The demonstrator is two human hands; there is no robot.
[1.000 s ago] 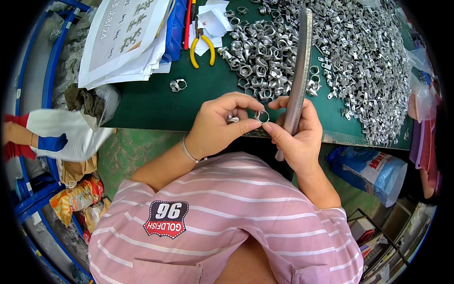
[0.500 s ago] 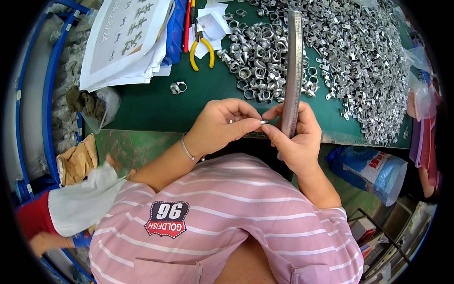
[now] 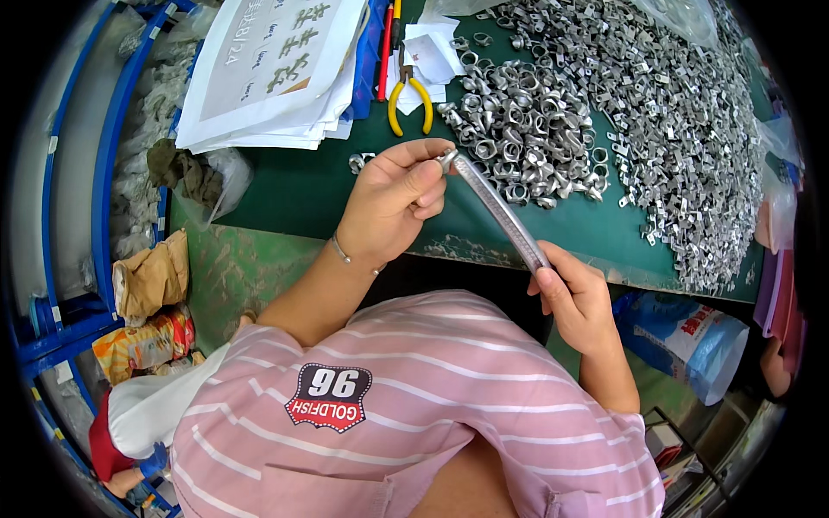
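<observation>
Table (image 3: 294, 190): bears a heap of small metal pieces (image 3: 691, 129) and, beside it, a pile of metal rings (image 3: 527, 129). Metal rod (image 3: 501, 211): slanted, lower end gripped in the right hand (image 3: 574, 293). Left hand (image 3: 389, 194): thumb and finger pinching one ring (image 3: 448, 160) at the rod's upper tip; insertion cannot be determined.

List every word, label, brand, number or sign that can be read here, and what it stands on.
Wording is not copied here, only its place:
Striped shirt's badge: clear word and number, upside down in the picture.
Top paper sheet: printed and handwritten characters, partly legible.
Blue-and-white sack: red characters, blurred.
Graduated ring mandrel in the right hand: scale markings, too small to read.
</observation>
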